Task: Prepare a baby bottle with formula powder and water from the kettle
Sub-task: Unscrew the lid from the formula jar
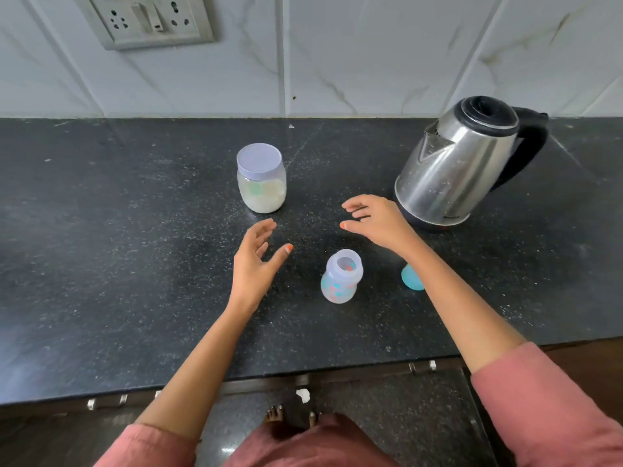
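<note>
closest to me are my bare feet [274, 414] on the dark floor and my pink sleeves [553, 399], pushed up so both forearms are bare as they reach over the edge of the black speckled counter [101, 264]

the baby bottle [340, 278] stands upright on the counter between my forearms, nearer the right one, its mouth open with no top on it; the clear body carries small coloured prints. just to its right a teal cap [412, 278] sits on the counter, partly hidden behind my right forearm

my left hand [256, 261] hovers a little beyond and left of the bottle, fingers spread and loosely bent, thumb out to the side – it holds nothing. my right hand [374, 217] is further out, palm down, fingers spread and relaxed, also holding nothing, close to the base of the kettle; i cannot tell whether it touches it

beyond my left hand stands the jar [261, 178] of pale powder, upright, its pale lid on. to the right, past my right hand, the steel kettle [465, 163] sits with its black lid down, spout facing left and handle to the right

behind everything the white tiled wall [371, 55] rises from the counter – a socket plate [150, 20] is set into it at the upper left
</note>
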Tool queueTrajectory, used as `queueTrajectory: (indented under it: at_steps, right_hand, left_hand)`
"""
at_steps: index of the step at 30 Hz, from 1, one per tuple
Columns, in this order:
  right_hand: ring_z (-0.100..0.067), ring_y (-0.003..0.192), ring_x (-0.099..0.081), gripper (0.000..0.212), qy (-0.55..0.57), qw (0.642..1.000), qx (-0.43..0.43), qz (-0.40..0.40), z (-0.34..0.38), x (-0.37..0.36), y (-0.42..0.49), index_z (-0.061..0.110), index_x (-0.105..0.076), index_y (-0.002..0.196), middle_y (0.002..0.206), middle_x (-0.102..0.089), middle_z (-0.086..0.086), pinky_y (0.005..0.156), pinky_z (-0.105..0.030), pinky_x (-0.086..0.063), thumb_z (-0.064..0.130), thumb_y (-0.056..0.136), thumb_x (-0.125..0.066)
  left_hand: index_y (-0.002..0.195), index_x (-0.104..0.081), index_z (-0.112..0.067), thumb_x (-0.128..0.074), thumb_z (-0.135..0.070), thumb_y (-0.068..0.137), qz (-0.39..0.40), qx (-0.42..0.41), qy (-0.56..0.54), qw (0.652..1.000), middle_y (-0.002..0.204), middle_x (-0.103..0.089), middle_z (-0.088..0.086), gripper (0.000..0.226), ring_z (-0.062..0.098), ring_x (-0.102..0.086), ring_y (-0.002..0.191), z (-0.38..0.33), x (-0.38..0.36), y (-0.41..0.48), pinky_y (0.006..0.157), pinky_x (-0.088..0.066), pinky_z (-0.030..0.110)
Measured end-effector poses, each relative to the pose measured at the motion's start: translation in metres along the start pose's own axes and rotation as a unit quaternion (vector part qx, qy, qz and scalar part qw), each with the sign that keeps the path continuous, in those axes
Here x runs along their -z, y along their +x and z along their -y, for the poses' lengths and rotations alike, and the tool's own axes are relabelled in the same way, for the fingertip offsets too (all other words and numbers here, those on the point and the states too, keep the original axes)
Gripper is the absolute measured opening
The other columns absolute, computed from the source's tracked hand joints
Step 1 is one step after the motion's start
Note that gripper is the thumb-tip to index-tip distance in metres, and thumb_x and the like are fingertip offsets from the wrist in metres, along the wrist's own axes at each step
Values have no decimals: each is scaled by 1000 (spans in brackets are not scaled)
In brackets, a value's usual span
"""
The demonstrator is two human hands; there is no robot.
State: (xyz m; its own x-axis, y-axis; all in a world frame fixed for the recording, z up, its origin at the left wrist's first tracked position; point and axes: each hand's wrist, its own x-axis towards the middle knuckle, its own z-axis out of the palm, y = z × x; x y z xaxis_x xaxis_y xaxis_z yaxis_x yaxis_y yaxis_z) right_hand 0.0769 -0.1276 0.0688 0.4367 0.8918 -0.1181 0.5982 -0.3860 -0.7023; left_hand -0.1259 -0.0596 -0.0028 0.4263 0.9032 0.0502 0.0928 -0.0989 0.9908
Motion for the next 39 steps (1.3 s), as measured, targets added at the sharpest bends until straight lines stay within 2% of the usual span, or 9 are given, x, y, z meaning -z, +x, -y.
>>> queueTrajectory:
  at_steps: [6, 9, 12, 16, 20, 22, 27, 32, 39]
  right_hand:
    - [-17, 117, -51, 58, -2, 997, 24, 74, 24, -23, 55, 14, -47, 130, 132, -51, -7, 93, -27, -43, 18, 77, -71]
    - [-22, 128, -43, 76, -8, 994, 22, 106, 35, -34, 78, 13, -33, 139, 142, -40, -8, 103, -33, -39, 18, 74, -74]
    - [-23, 133, -35, 88, -5, 991, 25, 130, 43, -44, 95, 12, -24, 142, 148, -31, -9, 108, -37, -35, 16, 71, -77]
    - [-24, 133, -34, 88, 48, 987, 23, 152, 52, -56, 109, 11, -23, 141, 147, -30, -9, 107, -36, -33, 8, 71, -76]
    - [-25, 132, -37, 90, 96, 985, 8, 146, 55, -65, 117, 12, -22, 142, 147, -32, -9, 107, -42, -37, 1, 70, -74]
    - [-26, 132, -38, 89, 103, 985, 6, 137, 55, -68, 119, 13, -23, 142, 146, -34, -9, 106, -43, -38, 1, 69, -74]
    - [-26, 131, -39, 89, 98, 986, 15, 132, 60, -66, 112, 12, -25, 141, 146, -34, -9, 105, -45, -40, 0, 69, -74]
    - [-25, 130, -41, 89, 73, 987, 39, 140, 66, -62, 93, 12, -25, 140, 145, -36, -7, 103, -40, -42, 4, 68, -76]
    - [-23, 129, -39, 92, 20, 985, 50, 166, 74, -58, 55, 14, -24, 139, 143, -37, -5, 102, -38, -40, 11, 65, -79]
  left_hand:
    - [130, -39, -16, -73, -11, 77, -64, -7, 42, 997, 133, -43, -2, 62, 11, -45, 120, 6, 23, 49, 100, -42, 32]
    - [135, -31, -16, -75, -8, 73, -36, 5, 43, 998, 140, -36, -2, 76, 12, -39, 125, 10, 32, 80, 100, -38, 32]
    - [136, -28, -18, -77, -8, 71, 34, 13, 39, 999, 136, -36, -7, 82, 10, -37, 124, 12, 37, 107, 97, -36, 31]
    - [139, -27, -17, -77, -7, 70, 89, 38, 50, 994, 141, -36, -2, 85, 11, -37, 125, 14, 44, 137, 100, -40, 33]
    - [139, -29, -18, -77, -5, 70, 131, 47, 64, 988, 129, -41, -9, 85, 8, -41, 117, 8, 48, 150, 84, -42, 15]
    - [138, -30, -19, -77, -5, 69, 132, 51, 58, 988, 128, -42, -10, 85, 8, -42, 116, 8, 49, 151, 84, -41, 16]
    - [139, -31, -19, -78, -5, 68, 125, 47, 52, 990, 136, -42, -5, 86, 8, -41, 118, 2, 52, 141, 84, -42, 14]
    - [138, -33, -19, -78, -3, 67, 116, 44, 35, 992, 130, -45, -8, 85, 8, -42, 117, -11, 58, 117, 70, -44, 1]
    - [130, -37, -29, -79, -3, 65, 126, 47, 19, 991, 124, -48, -13, 82, 11, -45, 119, -21, 67, 71, 73, -46, 5]
